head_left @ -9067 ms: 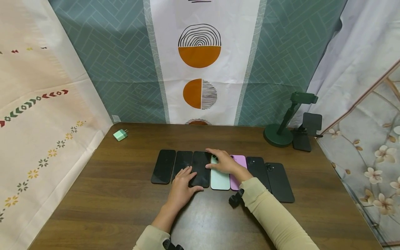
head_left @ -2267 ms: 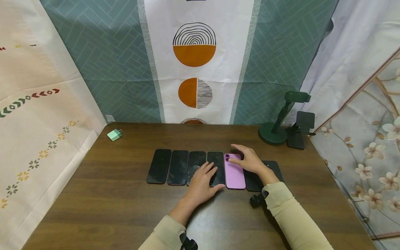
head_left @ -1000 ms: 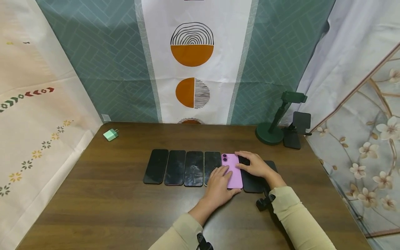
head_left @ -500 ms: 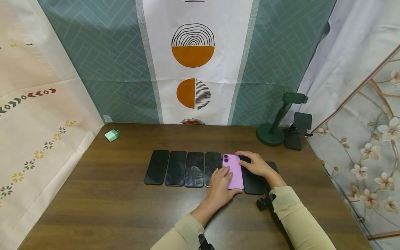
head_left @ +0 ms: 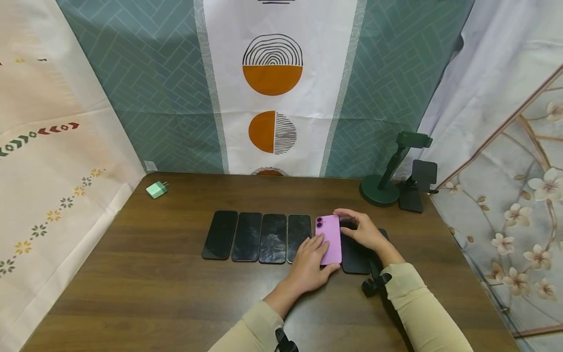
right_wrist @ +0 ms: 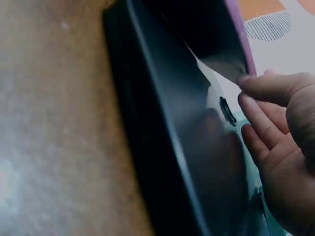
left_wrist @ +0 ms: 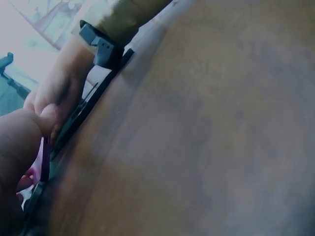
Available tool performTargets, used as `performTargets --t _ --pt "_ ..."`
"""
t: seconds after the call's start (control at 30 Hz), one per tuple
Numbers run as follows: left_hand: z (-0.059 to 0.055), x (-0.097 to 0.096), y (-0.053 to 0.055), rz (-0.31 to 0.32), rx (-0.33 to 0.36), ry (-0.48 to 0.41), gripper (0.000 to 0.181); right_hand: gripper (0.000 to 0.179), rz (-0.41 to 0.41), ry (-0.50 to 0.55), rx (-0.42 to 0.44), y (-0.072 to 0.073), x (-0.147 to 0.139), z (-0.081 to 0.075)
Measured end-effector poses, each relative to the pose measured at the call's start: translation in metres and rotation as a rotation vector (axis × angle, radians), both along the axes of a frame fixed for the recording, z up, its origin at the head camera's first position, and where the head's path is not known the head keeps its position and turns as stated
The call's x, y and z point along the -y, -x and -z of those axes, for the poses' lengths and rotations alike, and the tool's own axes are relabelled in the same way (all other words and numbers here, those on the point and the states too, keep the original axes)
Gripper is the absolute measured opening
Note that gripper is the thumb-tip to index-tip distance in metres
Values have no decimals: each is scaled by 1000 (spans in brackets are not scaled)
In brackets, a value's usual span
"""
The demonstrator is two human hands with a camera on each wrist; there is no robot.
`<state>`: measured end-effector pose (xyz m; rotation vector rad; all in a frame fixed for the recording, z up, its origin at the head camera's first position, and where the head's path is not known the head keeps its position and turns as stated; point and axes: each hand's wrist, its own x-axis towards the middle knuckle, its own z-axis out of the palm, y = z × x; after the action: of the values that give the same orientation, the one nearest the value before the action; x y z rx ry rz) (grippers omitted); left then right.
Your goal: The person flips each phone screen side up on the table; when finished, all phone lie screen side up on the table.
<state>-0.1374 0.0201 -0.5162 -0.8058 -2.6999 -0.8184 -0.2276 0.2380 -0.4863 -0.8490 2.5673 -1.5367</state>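
Observation:
A pink smartphone point(head_left: 332, 247), back side up with its camera lenses at the top left, is tilted above the table. In the head view my left hand point(head_left: 309, 264) holds it by the lower part, fingers over its left side and thumb at the bottom edge. My right hand point(head_left: 368, 234) pinches its upper right edge; in the right wrist view the thumb tip point(right_wrist: 248, 81) meets the pink rim, and the dark underside shows. Just right of it lies a black smartphone point(head_left: 355, 258), partly under the right hand. A second black phone point(head_left: 383, 233) is mostly hidden by that wrist.
To the left several phones lie side by side, dark screens up, from the leftmost phone point(head_left: 220, 235) to the phone point(head_left: 298, 230) beside my left fingers. A green charger plug point(head_left: 157, 189) sits at the back left. A green stand point(head_left: 380, 190) and black phone stand point(head_left: 411, 198) stand back right.
Since 9.1 s ago the mint-green phone has been turned over, showing a dark screen. Both hands have moved right to the pink phone, whose right side has now come up off the table.

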Motion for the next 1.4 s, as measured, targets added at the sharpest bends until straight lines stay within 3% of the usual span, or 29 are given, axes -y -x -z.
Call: performTargets --t 0.17,0.4,0.8,1.07,1.4 --pt "-6 5 2 59 70 -50 68 53 -12 38 1 -4 3 -14" --pt "-12 5 1 102 141 -109 64 61 -34 15 45 10 -4 4" --pt "-14 7 -1 94 41 -179 64 69 -111 -63 46 18 1 6" --pt "-12 8 0 127 103 -323 70 72 -128 -137 38 21 5 5" --pt "-12 10 1 139 129 -357 77 75 -75 -235 17 18 6 8"
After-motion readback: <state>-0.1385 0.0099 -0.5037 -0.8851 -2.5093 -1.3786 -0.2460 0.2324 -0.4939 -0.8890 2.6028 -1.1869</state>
